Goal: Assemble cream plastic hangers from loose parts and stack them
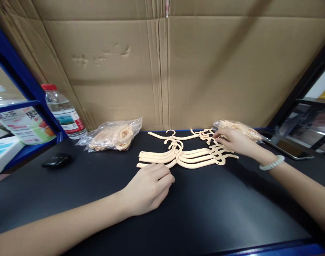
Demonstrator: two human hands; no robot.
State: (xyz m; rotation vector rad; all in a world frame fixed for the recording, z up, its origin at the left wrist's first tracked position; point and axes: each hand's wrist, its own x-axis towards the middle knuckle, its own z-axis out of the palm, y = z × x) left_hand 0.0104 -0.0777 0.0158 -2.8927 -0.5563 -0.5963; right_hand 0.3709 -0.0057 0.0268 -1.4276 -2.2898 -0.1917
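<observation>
A stack of cream plastic hangers [189,156] lies on the black table [205,213]. One more cream hanger [175,136] lies just behind the stack. My left hand [149,186] rests palm down on the table with curled fingers, its fingertips at the stack's left end. My right hand [233,140], with a pale bead bracelet on the wrist, reaches to the stack's right end. Its fingertips pinch at hangers next to a clear bag of hangers [242,128].
A second clear bag of cream hangers [114,135] lies at the back left. A water bottle [63,112] with a red cap stands by a blue shelf [24,103]. A small black object [56,160] is at left, a tablet [287,147] at right. Cardboard [162,64] walls the back.
</observation>
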